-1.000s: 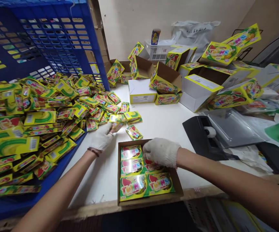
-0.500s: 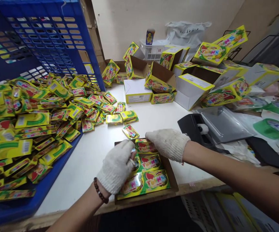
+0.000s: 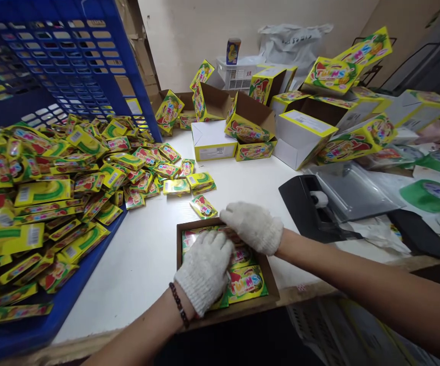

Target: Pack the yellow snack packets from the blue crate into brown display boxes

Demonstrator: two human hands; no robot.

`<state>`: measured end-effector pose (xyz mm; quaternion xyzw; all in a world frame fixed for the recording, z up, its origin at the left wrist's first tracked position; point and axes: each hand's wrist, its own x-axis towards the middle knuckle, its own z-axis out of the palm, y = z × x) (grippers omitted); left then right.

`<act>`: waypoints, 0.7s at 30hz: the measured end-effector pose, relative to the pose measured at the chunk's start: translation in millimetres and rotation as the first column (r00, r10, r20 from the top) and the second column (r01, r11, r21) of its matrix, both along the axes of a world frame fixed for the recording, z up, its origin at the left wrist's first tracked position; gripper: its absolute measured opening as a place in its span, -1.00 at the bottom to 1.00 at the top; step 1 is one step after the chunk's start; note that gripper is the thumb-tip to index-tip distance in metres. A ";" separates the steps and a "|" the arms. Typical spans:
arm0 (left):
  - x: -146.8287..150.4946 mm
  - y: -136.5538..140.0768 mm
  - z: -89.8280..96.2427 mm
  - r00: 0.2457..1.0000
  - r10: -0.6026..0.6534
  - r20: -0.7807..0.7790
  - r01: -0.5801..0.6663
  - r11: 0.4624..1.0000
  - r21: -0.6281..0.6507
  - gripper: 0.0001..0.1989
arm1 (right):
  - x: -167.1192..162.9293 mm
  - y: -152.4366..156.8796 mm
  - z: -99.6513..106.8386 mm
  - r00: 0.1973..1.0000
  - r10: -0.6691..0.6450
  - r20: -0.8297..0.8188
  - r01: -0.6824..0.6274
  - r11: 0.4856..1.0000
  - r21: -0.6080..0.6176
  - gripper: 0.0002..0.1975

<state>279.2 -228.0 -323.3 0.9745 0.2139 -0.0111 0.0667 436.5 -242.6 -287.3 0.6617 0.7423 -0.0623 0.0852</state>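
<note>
- The shallow, open brown cardboard box (image 3: 271,285) sits on the white-topped counter (image 3: 144,264) at lower centre of the frame, near the front edge. Its side walls run up and down the frame; which of its sides is longer is hard to judge with the hands over it.
- Inside lie flat yellow-and-green printed packs with "TWINS" lettering; the clearest (image 3: 246,283) is in the box's lower right corner, label up.
- The left hand (image 3: 207,264), in a white knitted glove, is palm down over the packs in the box's left and middle part, fingers stretched up the frame. Its underside is hidden, so I cannot tell whether it grips any pack.
- The right hand (image 3: 252,226), gloved alike, lies across the box's upper right corner, fingers pointing left and slightly curved; whether they are closed on anything cannot be told.
- A single loose yellow-and-green pack (image 3: 203,207) rests just above the box's upper rim, long axis slanting from upper left to lower right. The right fingertips are nearer to it than the left ones.
- Farther out, a heap of similar packs (image 3: 44,190) fills the left of the frame in a blue slotted plastic crate (image 3: 129,57) and spills onto the counter.
- A black tape dispenser (image 3: 300,203) stands right of centre.
</note>
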 end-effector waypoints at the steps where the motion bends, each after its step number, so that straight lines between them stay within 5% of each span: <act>1: 5.4 0.0 -1.2 0.996 -0.077 0.035 0.078 0.997 -0.010 -0.66 | 6.8 2.8 3.3 0.998 -0.057 -0.016 0.057 0.998 0.020 -0.75; 4: 20.1 1.0 -8.9 0.985 -0.174 0.021 0.175 0.981 -0.078 -0.40 | 21.4 13.2 7.3 0.978 -0.202 -0.058 0.193 0.973 -0.128 -0.70; 7: 26.6 1.7 -18.1 0.991 -0.130 -0.045 0.124 0.986 -0.113 -0.29 | 25.0 20.6 6.8 0.982 -0.182 -0.053 0.160 0.946 -0.280 -0.66; 21: 25.5 -3.5 -26.9 0.994 -0.094 -0.055 0.091 0.994 -0.052 -0.33 | 29.4 21.0 7.2 0.987 -0.138 -0.086 0.111 0.958 -0.266 -0.63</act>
